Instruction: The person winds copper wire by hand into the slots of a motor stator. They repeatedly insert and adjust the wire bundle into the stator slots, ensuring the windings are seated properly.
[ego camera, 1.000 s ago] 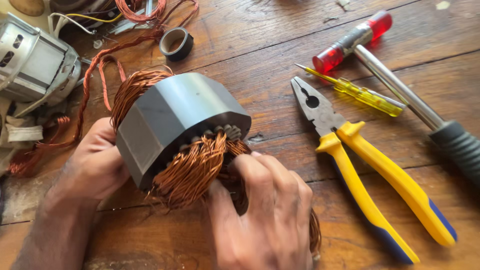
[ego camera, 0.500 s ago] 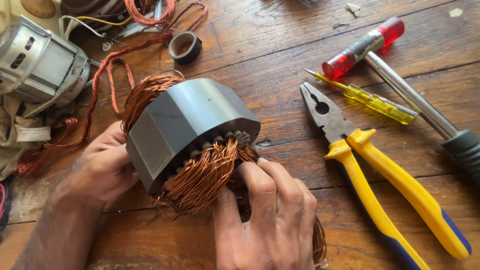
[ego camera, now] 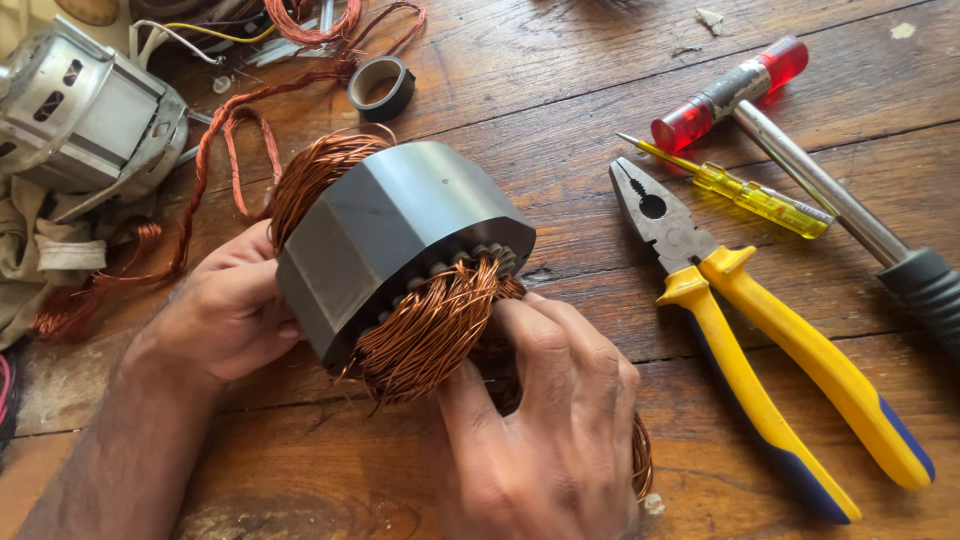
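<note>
A grey steel motor stator [ego camera: 395, 235] lies tilted on the wooden bench [ego camera: 560, 90], with copper winding wire [ego camera: 430, 325] bulging out of both ends. My left hand [ego camera: 225, 310] grips the stator's left side and steadies it. My right hand [ego camera: 550, 430] is closed on the copper winding at the near end, fingers dug into the strands. More copper wire shows behind the right hand near the wrist.
Yellow-handled pliers [ego camera: 760, 340] lie to the right, beside a small yellow screwdriver [ego camera: 745, 190] and a hammer with a red plastic head [ego camera: 725, 95]. A black tape roll [ego camera: 382, 88], loose copper wire [ego camera: 225, 140] and a silver motor housing [ego camera: 85, 115] sit at the back left.
The stator and both hands have shifted slightly right and up in view. My right hand's fingers have worked deeper into the copper winding.
</note>
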`<state>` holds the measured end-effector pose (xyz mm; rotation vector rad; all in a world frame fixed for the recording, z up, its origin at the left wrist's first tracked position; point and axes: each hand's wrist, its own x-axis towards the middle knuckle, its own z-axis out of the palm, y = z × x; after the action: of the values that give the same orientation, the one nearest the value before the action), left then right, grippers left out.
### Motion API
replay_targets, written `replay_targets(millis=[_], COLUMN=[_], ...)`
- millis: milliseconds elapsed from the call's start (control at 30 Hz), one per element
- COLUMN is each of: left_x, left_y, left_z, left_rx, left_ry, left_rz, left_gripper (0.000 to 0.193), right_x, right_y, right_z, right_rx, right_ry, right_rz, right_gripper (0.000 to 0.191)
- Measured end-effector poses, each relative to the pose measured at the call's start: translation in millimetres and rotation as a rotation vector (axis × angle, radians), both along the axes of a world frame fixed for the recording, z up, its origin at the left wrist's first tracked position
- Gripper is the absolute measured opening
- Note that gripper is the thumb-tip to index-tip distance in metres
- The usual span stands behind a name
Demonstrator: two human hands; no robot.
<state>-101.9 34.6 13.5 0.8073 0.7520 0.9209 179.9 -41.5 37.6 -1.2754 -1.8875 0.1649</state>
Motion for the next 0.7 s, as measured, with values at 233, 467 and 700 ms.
replay_targets(millis=[233,467,700], left_x=[7.4,23.7,32.3], left_y=[2.7,3.2,8.0], left_z=[8.1,16.5,27.6], left_rx=[-0.07,-0.004,0.118], left_ry=[0.13,-0.274,0.129], left_rz=[0.117,0.045,0.283], left_gripper=[0.025,0.023,0.04], right_x=[6.3,7.7,12.4], right_y=[-3.1,-2.8,-3.7], right_z=[-1.7,-5.2,-0.5], right_rx=[0.042,0.061,0.036], right_ry=[-0.01,0.005,-0.012], right_rz=[-0.046,-0.059,0.029], right_gripper=[0.028,0.029,0.035])
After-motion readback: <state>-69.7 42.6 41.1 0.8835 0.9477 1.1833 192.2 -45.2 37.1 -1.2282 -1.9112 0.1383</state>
